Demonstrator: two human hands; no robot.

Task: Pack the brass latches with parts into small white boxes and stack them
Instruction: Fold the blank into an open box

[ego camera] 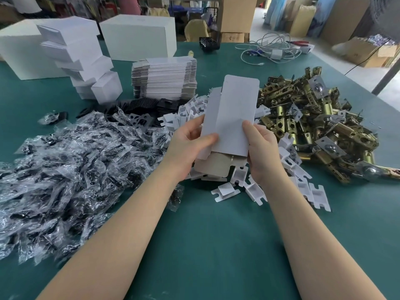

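Opening a flat box blank (231, 113) — left hand (188, 146) and right hand (263, 148) pinching its near end — next, probably, squaring it for a brass latch (313, 118).

Both grips, left (190, 140) and right (263, 146), hold a flat box blank (230, 113) between them, above the surface (216, 234). Under the grips lies a heap of card inserts (303, 182). Left of the left grip spreads a heap of bagged parts (65, 169). Right of the right grip lies the pile of latches (313, 118). Behind the grips sits a stack of flat blanks (164, 79), and behind and to the left of it a stack of folded boxes (86, 61). Far behind the right grip lies a tangle of cables (270, 48).
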